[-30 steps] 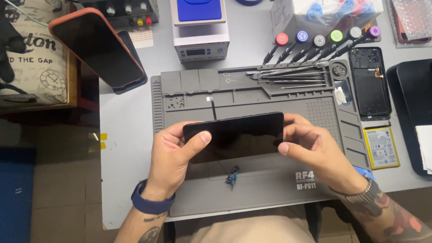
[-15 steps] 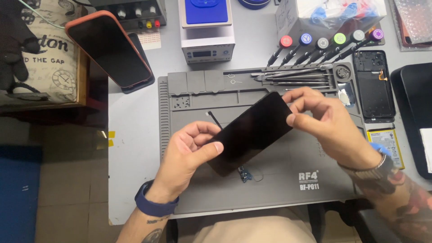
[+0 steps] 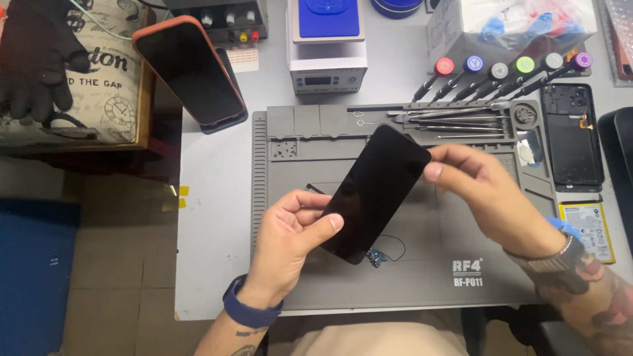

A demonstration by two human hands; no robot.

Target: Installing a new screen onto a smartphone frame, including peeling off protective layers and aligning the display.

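A black phone screen (image 3: 374,191) is held tilted above the grey repair mat (image 3: 422,277), its top corner pointing up and to the right. My left hand (image 3: 293,234) grips its lower left edge with thumb on the glass. My right hand (image 3: 478,188) pinches the upper right corner. Under the screen's lower end, a small blue part with a thin black wire (image 3: 379,254) lies on the mat.
An orange-cased phone (image 3: 188,69) leans at the upper left. A white and blue device (image 3: 328,46) stands behind the mat. Screwdrivers with coloured caps (image 3: 508,72) and metal tools (image 3: 455,118) lie at the mat's top right. An open phone body (image 3: 572,135) and a battery (image 3: 588,227) sit at right.
The screen has turned from lying level between both hands to a steep diagonal. My right hand rose to its upper corner and my left hand dropped to the lower edge.
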